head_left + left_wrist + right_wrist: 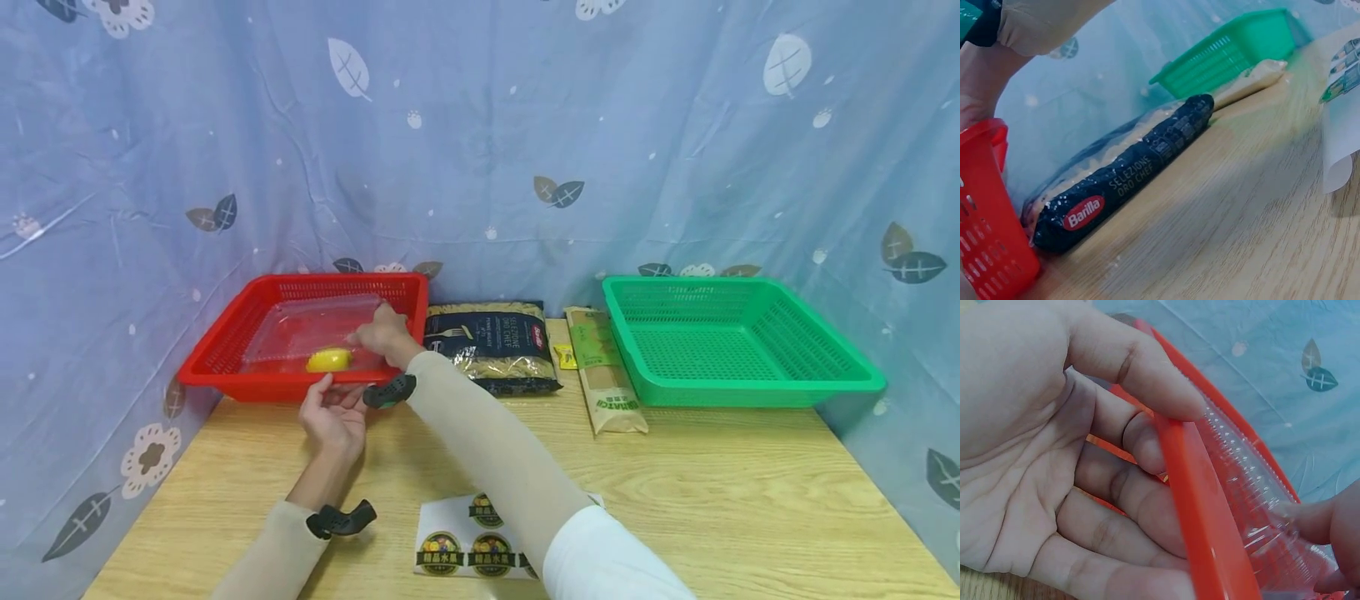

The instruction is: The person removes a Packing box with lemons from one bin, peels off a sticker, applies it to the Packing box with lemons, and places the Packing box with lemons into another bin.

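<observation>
Left hand (333, 412): down at the near rim of the red basket (225, 354). The right wrist view shows the thumb over the rim and the fingers (1141, 506) curled behind it, so it's gripping the basket.
Right hand (382, 333): reaches across into the red basket. Its fingers look pinched on the right edge of the clear plastic box (315, 329), but the grip itself is mostly hidden.
Yellow thing (328, 360): small and roundish, maybe a lemon. It sits at the front of the clear box, inside the red basket.
Step, my guess: getting hold of the box while the other hand steadies the basket. Nothing's lifted yet.
Next move needs: a firmer hold on that flimsy plastic, and keeping it level so the yellow thing doesn't roll out.
Other stuff on the table (712, 500): pasta bag (495, 346) just right of the red basket, a paper packet (607, 383) next to it, then the green basket (750, 393) and a sticker sheet (450, 542) near the front edge.
</observation>
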`<action>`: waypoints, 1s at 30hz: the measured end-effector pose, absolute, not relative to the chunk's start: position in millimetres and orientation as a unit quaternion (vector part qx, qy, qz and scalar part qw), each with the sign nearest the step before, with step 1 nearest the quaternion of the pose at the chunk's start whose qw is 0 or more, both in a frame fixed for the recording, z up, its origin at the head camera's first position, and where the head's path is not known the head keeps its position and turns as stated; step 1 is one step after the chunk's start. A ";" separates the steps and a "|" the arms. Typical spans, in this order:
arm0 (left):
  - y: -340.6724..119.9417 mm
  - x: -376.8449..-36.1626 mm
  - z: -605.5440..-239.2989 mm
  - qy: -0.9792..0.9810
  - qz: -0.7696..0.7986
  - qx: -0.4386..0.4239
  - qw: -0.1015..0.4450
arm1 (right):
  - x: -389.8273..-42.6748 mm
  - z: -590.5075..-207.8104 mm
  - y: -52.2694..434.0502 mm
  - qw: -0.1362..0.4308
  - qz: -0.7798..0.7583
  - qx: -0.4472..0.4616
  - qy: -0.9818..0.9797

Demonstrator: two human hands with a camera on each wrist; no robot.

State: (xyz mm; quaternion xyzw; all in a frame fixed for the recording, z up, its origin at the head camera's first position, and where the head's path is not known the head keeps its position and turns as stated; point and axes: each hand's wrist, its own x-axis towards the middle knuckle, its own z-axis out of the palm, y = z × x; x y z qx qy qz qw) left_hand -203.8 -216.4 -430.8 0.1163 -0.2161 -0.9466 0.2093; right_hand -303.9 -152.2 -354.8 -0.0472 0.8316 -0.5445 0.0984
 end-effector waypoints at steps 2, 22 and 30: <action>-217.5 -202.9 -430.8 -0.216 -0.947 0.118 0.205 | -304.7 -355.1 -153.0 0.104 -0.559 -0.040 0.822; -220.7 -199.8 -433.2 -0.235 -0.941 0.130 0.206 | -292.3 -351.6 -146.6 0.047 -0.574 -0.047 0.816; -217.2 -202.4 -433.7 -0.247 -0.940 0.118 0.205 | -292.2 -343.4 -132.4 0.011 -0.590 -0.064 0.805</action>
